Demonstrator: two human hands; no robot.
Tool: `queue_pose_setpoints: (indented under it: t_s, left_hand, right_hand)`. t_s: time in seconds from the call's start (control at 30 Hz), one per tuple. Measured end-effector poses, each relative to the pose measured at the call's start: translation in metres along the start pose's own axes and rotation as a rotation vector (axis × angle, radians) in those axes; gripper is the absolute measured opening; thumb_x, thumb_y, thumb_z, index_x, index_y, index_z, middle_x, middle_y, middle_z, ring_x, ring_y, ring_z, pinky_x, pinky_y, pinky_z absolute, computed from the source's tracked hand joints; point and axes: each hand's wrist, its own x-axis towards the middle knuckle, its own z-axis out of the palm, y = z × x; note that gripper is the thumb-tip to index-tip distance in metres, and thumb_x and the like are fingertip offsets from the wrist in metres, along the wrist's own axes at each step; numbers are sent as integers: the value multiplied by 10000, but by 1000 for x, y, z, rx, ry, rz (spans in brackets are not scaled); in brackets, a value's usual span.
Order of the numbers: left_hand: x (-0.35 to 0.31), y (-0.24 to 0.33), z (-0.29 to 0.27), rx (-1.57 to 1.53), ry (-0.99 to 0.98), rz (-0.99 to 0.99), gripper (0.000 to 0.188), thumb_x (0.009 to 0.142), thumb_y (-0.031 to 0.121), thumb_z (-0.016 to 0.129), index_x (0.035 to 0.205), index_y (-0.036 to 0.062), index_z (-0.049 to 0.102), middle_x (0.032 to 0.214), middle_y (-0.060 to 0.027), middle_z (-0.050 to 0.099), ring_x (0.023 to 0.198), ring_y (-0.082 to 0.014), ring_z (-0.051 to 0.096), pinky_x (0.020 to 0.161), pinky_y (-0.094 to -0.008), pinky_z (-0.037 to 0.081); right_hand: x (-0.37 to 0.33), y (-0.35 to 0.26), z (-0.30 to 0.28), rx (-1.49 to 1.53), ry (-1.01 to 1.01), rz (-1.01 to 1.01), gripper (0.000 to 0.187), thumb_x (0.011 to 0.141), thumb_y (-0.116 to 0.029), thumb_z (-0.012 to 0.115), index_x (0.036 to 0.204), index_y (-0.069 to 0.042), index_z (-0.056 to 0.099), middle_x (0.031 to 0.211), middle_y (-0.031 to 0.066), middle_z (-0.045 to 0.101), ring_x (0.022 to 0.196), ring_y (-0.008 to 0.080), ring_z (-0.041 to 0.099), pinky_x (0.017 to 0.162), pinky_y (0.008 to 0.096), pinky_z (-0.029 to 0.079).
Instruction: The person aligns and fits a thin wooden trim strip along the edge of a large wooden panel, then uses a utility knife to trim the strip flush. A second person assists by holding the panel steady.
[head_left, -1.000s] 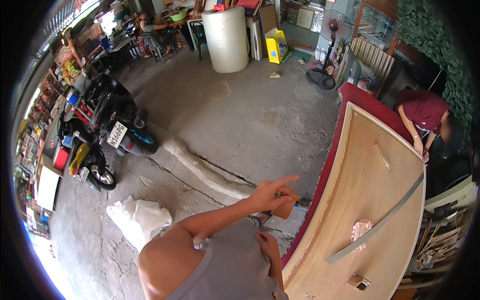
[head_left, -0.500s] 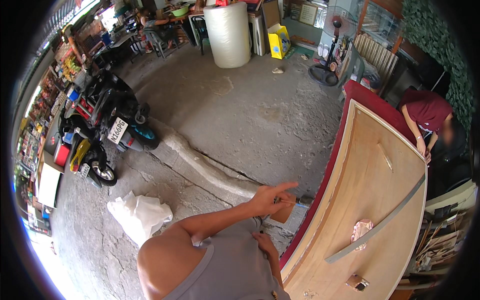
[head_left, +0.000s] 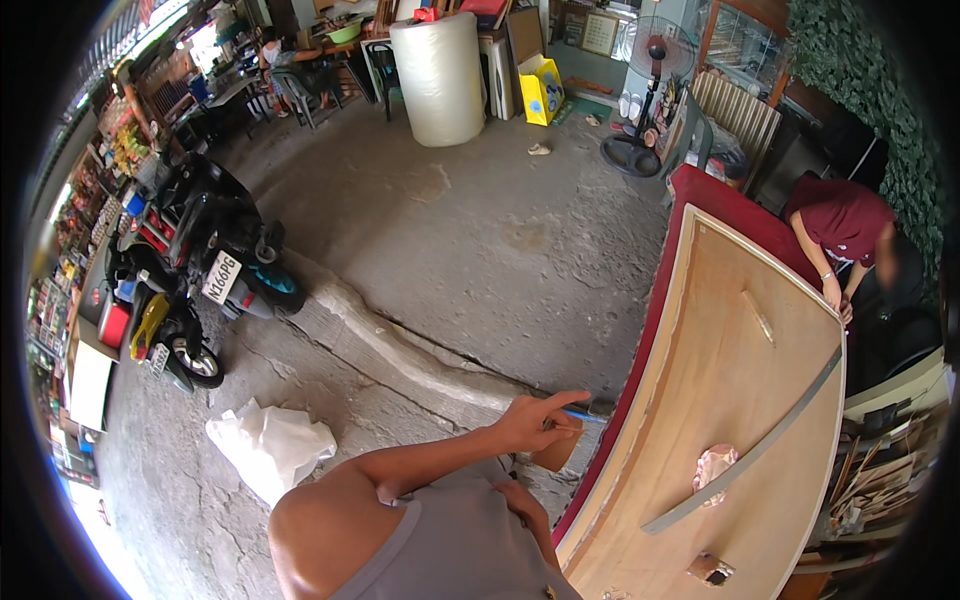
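My left hand [head_left: 538,422] reaches out past the near long edge of a wooden panel [head_left: 690,400]. Its index finger points forward while the other fingers curl round a thin blue stick [head_left: 584,415], whose kind I cannot make out. Just below that hand shows a brown, cup-like thing [head_left: 556,450]; whether I hold it is unclear. My right hand [head_left: 518,497] is close to the grey shirt at my front, its fingers mostly hidden. On the panel lie a long metal straightedge [head_left: 765,455], a pinkish crumpled piece [head_left: 714,468], a small wooden stick [head_left: 758,317] and a small brown block [head_left: 711,569].
A co-worker in a maroon shirt [head_left: 840,215] bends over the panel's far right corner. Dark red cloth [head_left: 735,225] edges the panel. A white plastic bag [head_left: 270,445], motorbikes [head_left: 215,245], a large wrapped roll [head_left: 437,80] and a standing fan [head_left: 655,60] stand about the concrete floor.
The whole view has shifted slightly, so the surroundings sit lower and further left. My left hand has dropped a little, still holding the stick. The co-worker stays at the corner.
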Motion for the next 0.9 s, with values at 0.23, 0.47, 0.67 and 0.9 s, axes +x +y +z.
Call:
queue_pose_setpoints:
  t_s: [0.23,0.47,0.67,0.9]
  left_hand:
    - [4,-11,8,-47,-17,-57,332,827,146,749,1144,80,676,883,-71,743,784,-159,716,703,-274,549]
    - [15,1,29,-235,-121,-225,184,795,93,786,949,1,744,884,-89,745,801,-117,688,731,-263,546]
    - [43,-1,48,-373,-31,-318,164,801,97,787,930,2,750,879,-76,745,796,-99,671,724,-259,536]
    - [169,-45,65,-112,38,83,104,762,36,774,851,2,732,827,-117,735,691,-169,693,665,-273,537]
  right_hand:
    - [-32,-57,-9,19,212,22,351,907,-309,627,1101,-23,687,1063,158,677,1009,239,650,888,350,494]
    - [-111,-136,-45,212,1069,-408,525,719,-210,842,1149,9,634,1483,179,397,1289,391,485,993,437,452]
    - [-117,-134,-78,-237,1050,-540,436,779,-172,794,1142,-12,615,1364,204,525,1232,406,513,947,450,461]
    - [-92,-170,-171,174,994,-181,359,831,-307,753,994,-9,640,981,170,678,891,326,633,752,409,486]
